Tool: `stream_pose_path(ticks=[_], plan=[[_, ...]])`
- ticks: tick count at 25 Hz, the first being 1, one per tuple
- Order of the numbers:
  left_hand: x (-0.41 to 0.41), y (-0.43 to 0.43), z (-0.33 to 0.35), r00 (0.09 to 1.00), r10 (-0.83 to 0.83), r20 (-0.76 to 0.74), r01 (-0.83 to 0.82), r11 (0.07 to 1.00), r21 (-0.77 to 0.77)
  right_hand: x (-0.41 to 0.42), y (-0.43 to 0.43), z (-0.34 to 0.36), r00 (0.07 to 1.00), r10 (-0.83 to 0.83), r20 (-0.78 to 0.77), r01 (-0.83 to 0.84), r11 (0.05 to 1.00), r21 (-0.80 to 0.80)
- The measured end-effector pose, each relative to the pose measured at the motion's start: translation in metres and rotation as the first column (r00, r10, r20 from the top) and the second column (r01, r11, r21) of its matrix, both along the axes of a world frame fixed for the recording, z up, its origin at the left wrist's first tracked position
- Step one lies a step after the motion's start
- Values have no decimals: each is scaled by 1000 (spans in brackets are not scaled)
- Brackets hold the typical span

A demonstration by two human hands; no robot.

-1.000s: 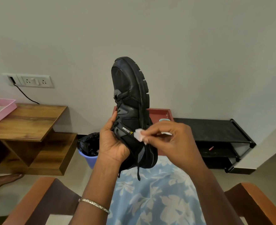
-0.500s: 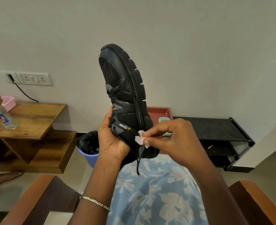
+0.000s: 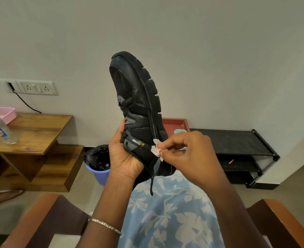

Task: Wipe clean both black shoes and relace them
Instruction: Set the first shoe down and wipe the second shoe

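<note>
Brown chair arms (image 3: 40, 212) flank the lap (image 3: 165, 221), which is covered in blue flowered cloth. Left hand (image 3: 124, 158) grips the shoe (image 3: 138, 104) at its heel end, fingers and thumb curled round the collar, holding it toe-up over the lap with the sole turned to the right. Right hand (image 3: 188, 156) pinches a small crumpled wipe (image 3: 156, 149) between thumb and fingertips and presses it to the shoe's side, just by the sole edge near the heel. A lace (image 3: 151, 185) end hangs loose toward the lap. The lacing higher up looks partly threaded, though how fully I cannot tell.

My judgement is that wiping of this shoe is under way, low on one side. The toe looks dull rather than finished, the second shoe is not in view, and relacing is left to do, so the task seems early.

Room is good above and ahead of the shoe. Lower down it is tighter: the chair arms hem both elbows, and the bin (image 3: 97, 169) sits just beyond the left hand. Farther left stands a table (image 3: 31, 136) with a bottle (image 3: 1, 126) near its edge. Farther right a rack (image 3: 237, 142) stands against the wall (image 3: 219, 51), well apart from the hands
</note>
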State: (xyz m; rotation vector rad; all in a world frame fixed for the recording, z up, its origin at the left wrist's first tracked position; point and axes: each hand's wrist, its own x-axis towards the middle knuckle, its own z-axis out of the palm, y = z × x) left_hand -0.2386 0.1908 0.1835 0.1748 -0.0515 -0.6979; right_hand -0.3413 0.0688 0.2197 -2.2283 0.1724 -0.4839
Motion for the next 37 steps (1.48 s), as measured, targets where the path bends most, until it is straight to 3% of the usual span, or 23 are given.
stream_pose_path(ticks=[5,8,10,13,16,25,29,33,35,37], plan=[[3,-2,-6,987,-157,27,159,983,-96,21,-1,15,985,-85,152,76,995,59],[2,-4,-9,991,-134,6,135,989,-57,35,1,19,956,-159,246,141,986,90],[1,-3,-10,997,-81,4,81,996,-48,34,2,16,962,-146,229,130,988,85],[0,1,-8,999,-28,38,30,998,-61,18,0,6,995,-67,73,63,997,54],[-2,3,-1,997,-58,54,64,992,-111,10,2,2,998,-60,-1,60,998,9],[0,0,-10,995,-101,6,101,993,-56,38,3,21,961,-133,243,117,990,80],[2,6,-5,1000,-17,17,17,1000,-23,17,4,5,995,-30,92,22,996,82],[0,6,-1,999,4,33,-5,1000,16,1,2,-6,991,28,-128,-33,999,-34],[1,5,-2,1000,-6,16,6,1000,3,3,-1,-4,985,35,-169,-51,995,-91],[3,4,-3,1000,-6,1,6,1000,-8,9,-3,1,993,27,-117,-37,995,-88]])
